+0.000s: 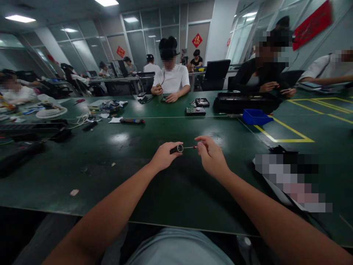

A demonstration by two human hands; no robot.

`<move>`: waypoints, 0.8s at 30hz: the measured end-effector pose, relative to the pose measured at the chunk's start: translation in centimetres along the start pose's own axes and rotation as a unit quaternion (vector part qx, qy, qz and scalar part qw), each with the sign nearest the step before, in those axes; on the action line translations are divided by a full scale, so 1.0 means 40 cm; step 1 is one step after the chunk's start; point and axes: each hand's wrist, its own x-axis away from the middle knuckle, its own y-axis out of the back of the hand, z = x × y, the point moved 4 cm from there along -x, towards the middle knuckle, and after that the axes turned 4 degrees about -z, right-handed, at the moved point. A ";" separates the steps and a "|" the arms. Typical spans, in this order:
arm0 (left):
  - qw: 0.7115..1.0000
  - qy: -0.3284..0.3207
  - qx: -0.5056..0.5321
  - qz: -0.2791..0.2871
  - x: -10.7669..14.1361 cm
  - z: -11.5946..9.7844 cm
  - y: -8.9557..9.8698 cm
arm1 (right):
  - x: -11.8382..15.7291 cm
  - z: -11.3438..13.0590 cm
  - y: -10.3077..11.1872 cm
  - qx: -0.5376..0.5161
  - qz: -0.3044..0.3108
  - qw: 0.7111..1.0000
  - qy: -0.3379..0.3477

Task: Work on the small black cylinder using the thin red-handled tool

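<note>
My left hand [163, 156] pinches a dark cylindrical part [180, 148] between thumb and fingers, its round end facing me, clear of the green table [132, 191] and in front of my body. My right hand [211, 156] pinches the red-handled screwdriver [190, 147] at its handle, with the thin shaft held crosswise and its tip at the side of the part. Current stage, as judged: the part is gripped and the tool is aligned with it, so work at that side is in hand. The portion of the part outside my fingers appears to be in one piece; no piece taken from it can be identified near my hands. Left to do, as judged: the work at the tip and, afterwards, release of the tool. Whether the tip is seated or anything is loosened cannot be determined at this size.
</note>
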 end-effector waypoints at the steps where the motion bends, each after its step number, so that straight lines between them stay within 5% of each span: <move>1: 1.000 0.004 0.000 -0.004 0.000 0.003 0.000 | 0.001 0.001 0.000 -0.004 0.002 1.000 0.003; 9: 1.000 -0.008 0.008 -0.003 0.001 0.004 -0.007 | 0.009 0.012 0.004 -0.006 -0.023 1.000 0.002; 24: 1.000 -0.022 0.004 -0.011 -0.001 -0.012 -0.002 | -0.011 -0.074 -0.029 -0.262 -0.095 0.952 -0.127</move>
